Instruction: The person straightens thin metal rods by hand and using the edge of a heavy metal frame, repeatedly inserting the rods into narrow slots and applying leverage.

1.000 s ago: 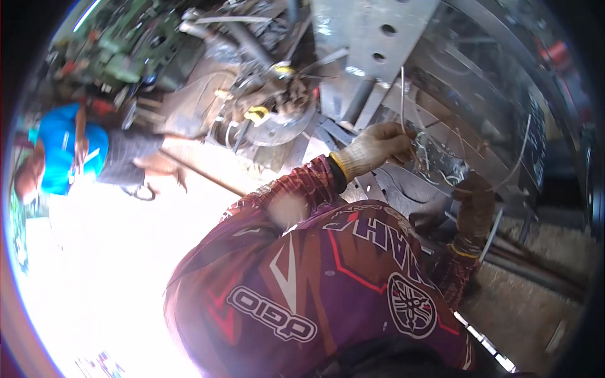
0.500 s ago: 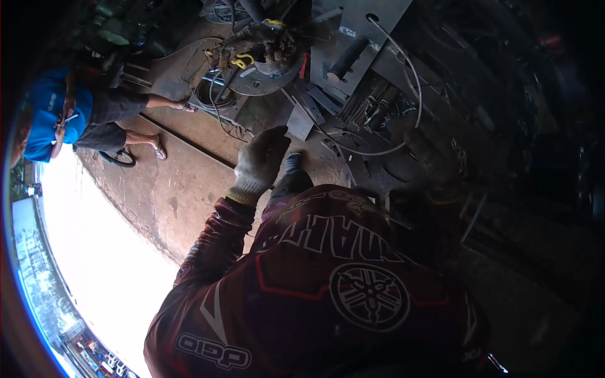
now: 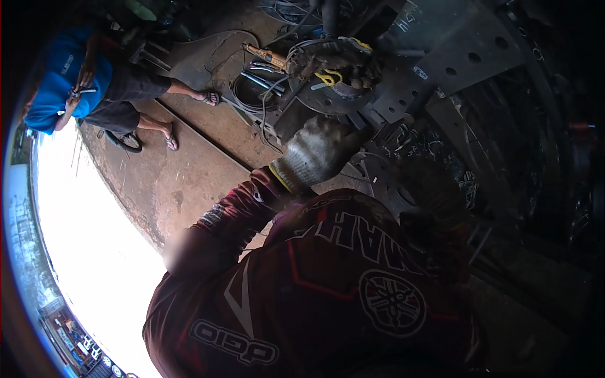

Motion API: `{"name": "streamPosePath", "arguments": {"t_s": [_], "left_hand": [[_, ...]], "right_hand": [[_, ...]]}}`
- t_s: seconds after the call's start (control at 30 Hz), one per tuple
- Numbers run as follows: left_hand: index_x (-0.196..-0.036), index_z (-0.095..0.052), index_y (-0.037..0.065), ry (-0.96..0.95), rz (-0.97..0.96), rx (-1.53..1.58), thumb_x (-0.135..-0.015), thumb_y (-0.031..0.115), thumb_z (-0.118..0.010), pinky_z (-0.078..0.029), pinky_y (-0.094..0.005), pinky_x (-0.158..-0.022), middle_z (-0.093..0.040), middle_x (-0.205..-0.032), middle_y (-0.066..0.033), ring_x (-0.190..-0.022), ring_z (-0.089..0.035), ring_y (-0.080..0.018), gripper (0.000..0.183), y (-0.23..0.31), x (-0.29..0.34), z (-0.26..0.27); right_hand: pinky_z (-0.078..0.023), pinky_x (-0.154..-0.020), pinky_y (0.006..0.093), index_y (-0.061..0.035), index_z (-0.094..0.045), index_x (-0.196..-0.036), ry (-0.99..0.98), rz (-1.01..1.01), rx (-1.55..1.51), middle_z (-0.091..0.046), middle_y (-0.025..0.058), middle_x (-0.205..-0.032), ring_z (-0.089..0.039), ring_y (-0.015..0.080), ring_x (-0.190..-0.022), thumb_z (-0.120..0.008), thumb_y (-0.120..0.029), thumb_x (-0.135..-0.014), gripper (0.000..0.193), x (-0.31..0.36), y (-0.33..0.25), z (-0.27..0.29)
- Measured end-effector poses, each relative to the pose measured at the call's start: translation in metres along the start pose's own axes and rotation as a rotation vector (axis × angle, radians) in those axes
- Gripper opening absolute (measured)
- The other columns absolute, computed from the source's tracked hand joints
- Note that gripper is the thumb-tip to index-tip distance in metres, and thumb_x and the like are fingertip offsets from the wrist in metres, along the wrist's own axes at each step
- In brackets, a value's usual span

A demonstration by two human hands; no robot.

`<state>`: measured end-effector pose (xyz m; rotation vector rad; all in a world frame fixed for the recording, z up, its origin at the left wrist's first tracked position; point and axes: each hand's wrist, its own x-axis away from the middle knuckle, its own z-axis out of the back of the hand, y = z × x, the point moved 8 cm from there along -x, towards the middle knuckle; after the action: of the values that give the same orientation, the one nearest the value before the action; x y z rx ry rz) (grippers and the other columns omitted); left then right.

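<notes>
My left hand (image 3: 318, 151), in a pale knitted glove with a yellow cuff, reaches forward over the dark metal pieces in front of me. Its fingers are bent together at the shadowed end; whatever they hold, if anything, is hidden. Close by lie flat dark bars (image 3: 356, 120) and a round metal plate (image 3: 324, 99) carrying a heap of brown rags or gloves (image 3: 346, 63) with a yellow piece (image 3: 329, 77) on it. My right hand (image 3: 438, 189) is also gloved and sits in deep shadow to the right, its fingers too dark to make out.
Steel plates with round holes (image 3: 469, 57) fill the far right. An orange-bodied tool (image 3: 268, 57) and coiled cable (image 3: 249, 94) lie left of the round plate. A long bar (image 3: 201, 135) crosses the floor. A person in a blue shirt (image 3: 63, 69) stands at left.
My left hand has moved rightward and its fingers now point right. The view has shifted, so the person and round plate sit further right. The grey cable loop near my right hand no longer shows.
</notes>
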<state>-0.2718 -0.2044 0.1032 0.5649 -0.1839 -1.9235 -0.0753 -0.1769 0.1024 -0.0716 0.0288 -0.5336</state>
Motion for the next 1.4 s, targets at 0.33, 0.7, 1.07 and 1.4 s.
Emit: {"name": "streamPosePath", "arguments": {"t_s": [0.33, 0.7, 1.07, 1.4], "left_hand": [[-0.116, -0.071, 0.007, -0.164, 0.093, 0.638, -0.087, 0.013, -0.063, -0.057, -0.0334, -0.074, -0.072, -0.093, -0.0098, -0.079, -0.07, -0.0237, 0.031, -0.156, 0.112, 0.054], [-0.127, -0.065, 0.007, -0.008, 0.83, 0.622, -0.103, 0.032, -0.049, -0.045, -0.0193, -0.054, -0.069, -0.092, -0.003, -0.06, -0.054, -0.0042, 0.039, -0.353, 0.155, 0.177], [-0.127, -0.064, 0.025, -0.341, 0.589, -0.221, -0.095, 0.028, -0.054, -0.053, -0.0474, -0.09, -0.068, -0.12, -0.0146, -0.109, -0.065, -0.0368, 0.034, -0.479, 0.108, -0.113], [-0.108, -0.073, 0.02, -0.574, 0.674, -0.314, -0.086, 0.02, -0.066, -0.056, -0.048, -0.081, -0.073, -0.105, -0.0147, -0.098, -0.07, -0.0358, 0.023, -0.486, 0.128, -0.181]], "right_hand": [[-0.052, -0.094, 0.0383, -0.0142, -0.067, -0.119, -0.118, -0.359, -0.367, -0.062, 0.0096, -0.125, -0.061, 0.0258, -0.115, -0.071, -0.023, -0.086, 0.034, -0.04, -0.001, -0.129], [-0.053, -0.074, 0.0395, -0.0223, -0.057, -0.124, -0.259, -0.349, -0.237, -0.065, 0.0056, -0.11, -0.065, 0.0218, -0.091, -0.065, -0.025, -0.092, 0.033, 0.113, -0.009, -0.301], [-0.049, -0.058, 0.0338, -0.0153, -0.054, -0.13, -0.241, -1.522, -1.062, -0.065, 0.0051, -0.091, -0.061, 0.0162, -0.071, -0.065, -0.023, -0.094, 0.039, 0.17, -0.052, -0.278], [-0.05, -0.062, 0.0348, -0.0141, -0.057, -0.128, -0.369, -1.617, -1.03, -0.066, 0.0063, -0.094, -0.063, 0.0173, -0.076, -0.064, -0.026, -0.095, 0.036, 0.185, -0.072, -0.271]]}}
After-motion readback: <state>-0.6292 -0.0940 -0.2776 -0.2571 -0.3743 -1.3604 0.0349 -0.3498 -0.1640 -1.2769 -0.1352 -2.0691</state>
